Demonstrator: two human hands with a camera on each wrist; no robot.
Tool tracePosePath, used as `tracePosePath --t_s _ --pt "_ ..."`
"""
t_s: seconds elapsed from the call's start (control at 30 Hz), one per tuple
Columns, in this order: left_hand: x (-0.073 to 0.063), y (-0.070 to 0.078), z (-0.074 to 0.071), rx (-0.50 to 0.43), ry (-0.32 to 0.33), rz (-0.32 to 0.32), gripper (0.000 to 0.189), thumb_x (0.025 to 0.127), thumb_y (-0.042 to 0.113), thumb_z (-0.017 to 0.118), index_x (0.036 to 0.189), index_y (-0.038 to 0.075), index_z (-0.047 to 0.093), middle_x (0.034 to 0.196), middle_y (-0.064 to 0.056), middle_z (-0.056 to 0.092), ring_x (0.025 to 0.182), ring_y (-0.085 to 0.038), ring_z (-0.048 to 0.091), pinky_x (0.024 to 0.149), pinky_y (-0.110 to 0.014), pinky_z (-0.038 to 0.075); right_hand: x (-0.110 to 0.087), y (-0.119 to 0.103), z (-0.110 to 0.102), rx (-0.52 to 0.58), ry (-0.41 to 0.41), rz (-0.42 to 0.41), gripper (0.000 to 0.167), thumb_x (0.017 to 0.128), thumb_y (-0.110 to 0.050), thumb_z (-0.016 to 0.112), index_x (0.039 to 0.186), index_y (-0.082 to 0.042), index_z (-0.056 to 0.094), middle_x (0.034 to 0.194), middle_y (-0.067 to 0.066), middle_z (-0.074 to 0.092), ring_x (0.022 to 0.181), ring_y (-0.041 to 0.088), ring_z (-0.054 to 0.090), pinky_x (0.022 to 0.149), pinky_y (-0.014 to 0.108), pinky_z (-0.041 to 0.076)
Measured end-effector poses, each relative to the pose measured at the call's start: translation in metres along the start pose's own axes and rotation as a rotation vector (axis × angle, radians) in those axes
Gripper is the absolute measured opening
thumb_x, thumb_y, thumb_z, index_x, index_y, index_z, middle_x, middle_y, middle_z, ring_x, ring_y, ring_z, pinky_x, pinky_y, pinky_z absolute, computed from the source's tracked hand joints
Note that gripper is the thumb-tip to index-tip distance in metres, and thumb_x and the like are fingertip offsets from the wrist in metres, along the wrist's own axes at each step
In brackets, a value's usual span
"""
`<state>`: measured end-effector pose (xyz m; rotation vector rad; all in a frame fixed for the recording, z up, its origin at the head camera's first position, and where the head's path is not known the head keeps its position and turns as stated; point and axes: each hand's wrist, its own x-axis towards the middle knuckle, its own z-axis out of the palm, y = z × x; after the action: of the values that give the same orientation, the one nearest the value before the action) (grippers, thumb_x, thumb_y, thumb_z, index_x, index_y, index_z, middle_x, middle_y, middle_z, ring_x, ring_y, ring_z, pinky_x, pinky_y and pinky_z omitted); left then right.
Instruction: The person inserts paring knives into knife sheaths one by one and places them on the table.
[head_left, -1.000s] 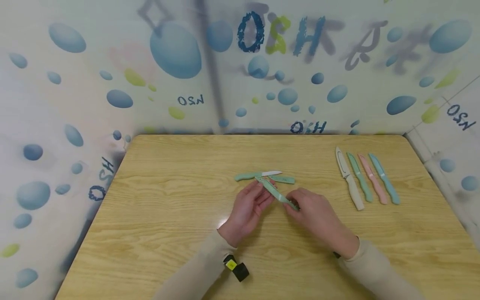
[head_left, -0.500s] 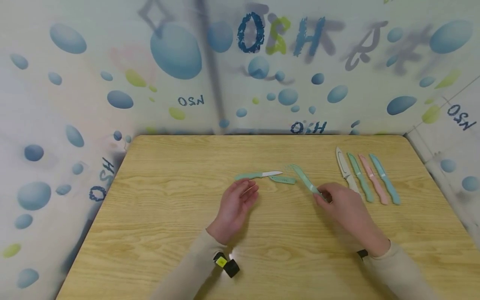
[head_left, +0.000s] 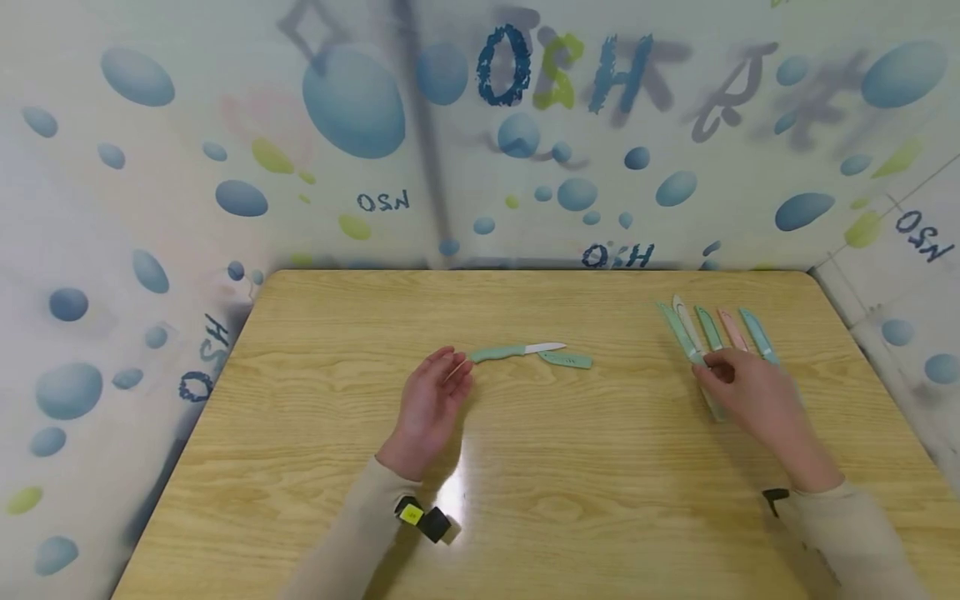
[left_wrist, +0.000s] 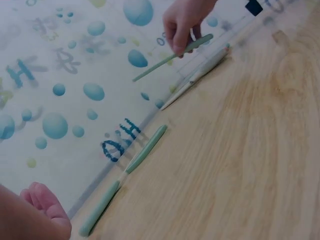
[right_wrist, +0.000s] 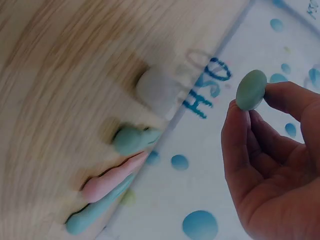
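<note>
My right hand (head_left: 772, 412) pinches the handle of a green sheathed knife (head_left: 681, 333) between thumb and fingers. In the left wrist view this held knife (left_wrist: 160, 62) is raised off the table; the right wrist view shows only its handle end (right_wrist: 251, 90). Beneath and beside it lie a white knife (head_left: 688, 323), a green knife (head_left: 707, 325), a pink knife (head_left: 732, 327) and a blue knife (head_left: 759, 332), partly hidden by the hand. My left hand (head_left: 427, 408), empty with fingers loosely bent, is beside a bare-bladed green paring knife (head_left: 498, 353). A green blade sheath (head_left: 567, 360) lies by that blade's tip.
The wooden table (head_left: 337, 333) meets a wall (head_left: 300, 225) with blue-dot patterns along its back edge. Black wrist-worn gear (head_left: 423, 518) sits at the left cuff.
My right hand has carried the green sheathed knife rightward from the left hand to the row of knives. The left hand let go of it and drew back leftward.
</note>
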<state>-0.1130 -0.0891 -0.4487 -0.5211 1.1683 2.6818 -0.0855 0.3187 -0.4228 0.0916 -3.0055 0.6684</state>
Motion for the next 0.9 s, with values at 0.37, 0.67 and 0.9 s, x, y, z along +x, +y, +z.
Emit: tracePosePath --t_s 0.37,0.67,0.9 --pt "0.002 0.016 -0.014 -0.035 0.004 0.035 0.007 0.108 0.006 0.050 0.114 0.008 0.052 0.100 0.000 0.064 0.094 -0.014 0.063 0.086 -0.023 0.055 0.003 0.040 -0.017 -0.015 -0.052 0.121 0.051 0.106 -0.037 0.058 0.119 0.012 0.066 0.103 0.028 0.071 0.088 0.039 0.067 0.065 0.045 0.054" --pt "0.000 0.027 -0.021 -0.030 0.043 0.037 0.008 0.108 0.007 0.050 0.116 0.009 0.051 0.101 -0.001 0.063 0.095 -0.015 0.061 0.088 -0.024 0.054 0.006 0.075 -0.031 -0.091 -0.064 0.153 0.052 0.107 -0.035 0.056 0.120 0.014 0.064 0.111 0.035 0.067 0.096 0.054 0.063 0.070 0.060 0.053" --pt "0.000 0.036 -0.028 -0.047 0.050 0.059 0.005 0.109 0.008 0.048 0.113 0.009 0.050 0.098 0.000 0.062 0.093 -0.014 0.061 0.083 -0.022 0.054 0.009 0.100 -0.040 -0.132 -0.092 0.157 0.053 0.107 -0.034 0.055 0.121 0.017 0.061 0.111 0.038 0.066 0.091 0.055 0.063 0.066 0.058 0.052"
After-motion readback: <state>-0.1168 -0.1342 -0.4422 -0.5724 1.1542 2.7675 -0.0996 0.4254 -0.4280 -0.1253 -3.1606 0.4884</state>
